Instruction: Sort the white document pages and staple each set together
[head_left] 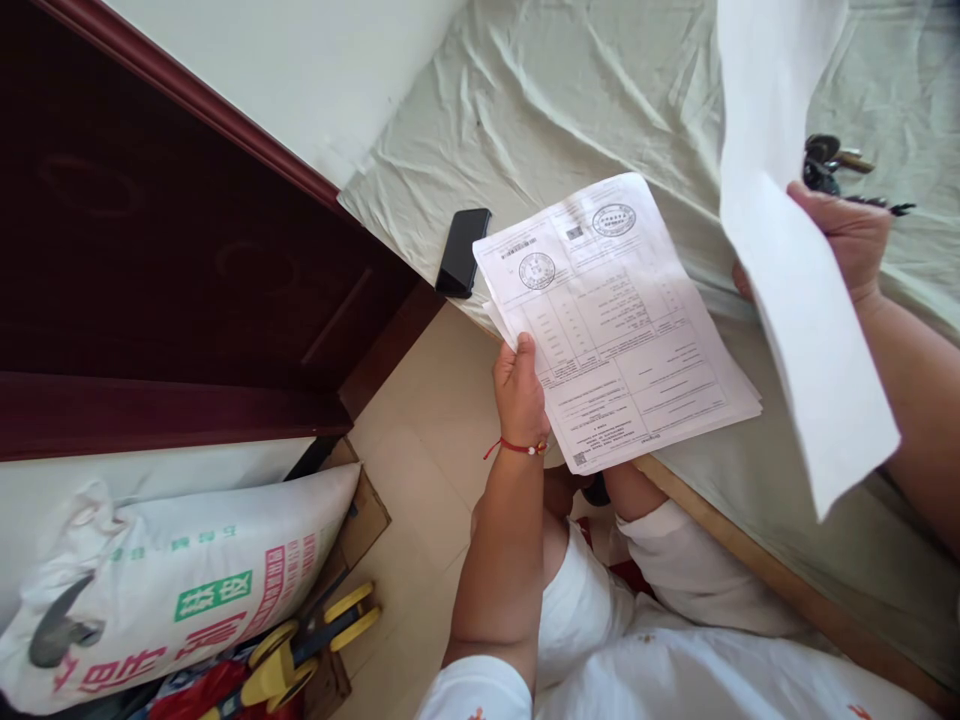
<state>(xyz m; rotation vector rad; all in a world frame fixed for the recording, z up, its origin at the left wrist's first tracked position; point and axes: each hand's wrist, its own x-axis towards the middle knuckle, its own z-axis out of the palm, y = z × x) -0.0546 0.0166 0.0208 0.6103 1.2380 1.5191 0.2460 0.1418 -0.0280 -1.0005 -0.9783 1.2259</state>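
My left hand (520, 392) grips a small stack of printed forms (630, 340) by the edge, thumb on top. The top form carries two round stamps and appears upside down from here. At the right, my right hand (844, 235) is closed on a white sheet of paper (802, 300), which hangs bent with its blank side showing. Part of that hand is hidden behind the sheet. Just beyond it, a bunch of keys (832, 165) lies on the pale cloth (592, 110). Past the forms, a black phone (463, 252) rests near the cloth's edge.
A dark red wooden door (165, 220) stands at the left. Below it, a stuffed white sack (202, 570) with a hammer (64, 630) on it lies beside a yellow wheeled object (292, 660). Tiled floor (420, 440) shows between. A wooden edge (780, 570) runs along the cloth-covered surface.
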